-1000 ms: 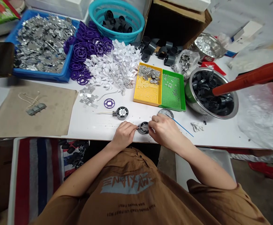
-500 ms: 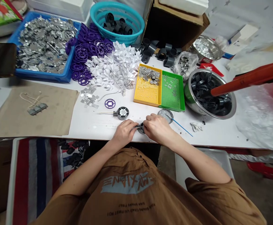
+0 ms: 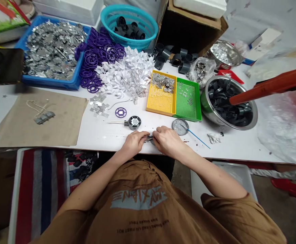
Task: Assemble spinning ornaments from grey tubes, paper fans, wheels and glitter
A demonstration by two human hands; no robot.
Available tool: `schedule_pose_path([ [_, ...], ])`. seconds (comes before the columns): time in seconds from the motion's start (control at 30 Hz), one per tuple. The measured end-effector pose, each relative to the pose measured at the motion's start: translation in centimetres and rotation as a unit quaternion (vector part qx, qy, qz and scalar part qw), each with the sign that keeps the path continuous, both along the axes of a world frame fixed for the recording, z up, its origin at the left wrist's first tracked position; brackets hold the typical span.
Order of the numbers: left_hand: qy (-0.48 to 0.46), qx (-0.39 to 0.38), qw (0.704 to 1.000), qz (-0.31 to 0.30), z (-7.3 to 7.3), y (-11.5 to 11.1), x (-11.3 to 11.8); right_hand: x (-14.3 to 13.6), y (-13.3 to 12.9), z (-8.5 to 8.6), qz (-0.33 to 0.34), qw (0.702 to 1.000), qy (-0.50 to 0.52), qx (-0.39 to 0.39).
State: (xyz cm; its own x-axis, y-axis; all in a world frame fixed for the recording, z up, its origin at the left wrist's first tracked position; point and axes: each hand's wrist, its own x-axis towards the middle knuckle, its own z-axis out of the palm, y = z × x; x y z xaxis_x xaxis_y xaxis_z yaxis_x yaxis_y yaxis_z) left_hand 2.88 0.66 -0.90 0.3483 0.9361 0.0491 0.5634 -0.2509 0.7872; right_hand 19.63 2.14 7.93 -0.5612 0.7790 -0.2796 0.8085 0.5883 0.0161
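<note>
I see the blue tray of metal bits filling the upper left, the steel bowl at right, and the yellow tray centre. Lower centre, my left hand and right hand pinch together on a small metal part, mostly hidden between them.

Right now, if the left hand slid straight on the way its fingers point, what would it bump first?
Probably the right hand: the left hand points right, and both pinch the small dark round part between them.
</note>
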Motion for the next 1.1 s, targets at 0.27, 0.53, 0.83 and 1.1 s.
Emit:
schedule_pose_path([
  [0.27, -0.007, 0.092, 0.995, 0.023, -0.8, -0.1, -0.2, 0.7, -0.2, 0.9, 0.014, 0.999, 0.001, -0.030],
  [0.53, 0.087, 0.184, 0.979, 0.028, -1.7, -0.9, -1.0, 1.6, -0.4, 0.3, 0.003, 0.995, 0.098, -0.028],
  [0.83, 0.123, 0.225, 0.966, 0.034, -1.9, -1.4, -2.6, 2.4, -0.3, -2.2, 0.047, 0.960, 0.278, 0.003],
  [1.1, 0.173, 0.243, 0.954, 0.009, -1.8, -1.3, -3.0, 2.0, -0.7, -5.0, 0.039, 0.915, 0.401, 0.030],
])
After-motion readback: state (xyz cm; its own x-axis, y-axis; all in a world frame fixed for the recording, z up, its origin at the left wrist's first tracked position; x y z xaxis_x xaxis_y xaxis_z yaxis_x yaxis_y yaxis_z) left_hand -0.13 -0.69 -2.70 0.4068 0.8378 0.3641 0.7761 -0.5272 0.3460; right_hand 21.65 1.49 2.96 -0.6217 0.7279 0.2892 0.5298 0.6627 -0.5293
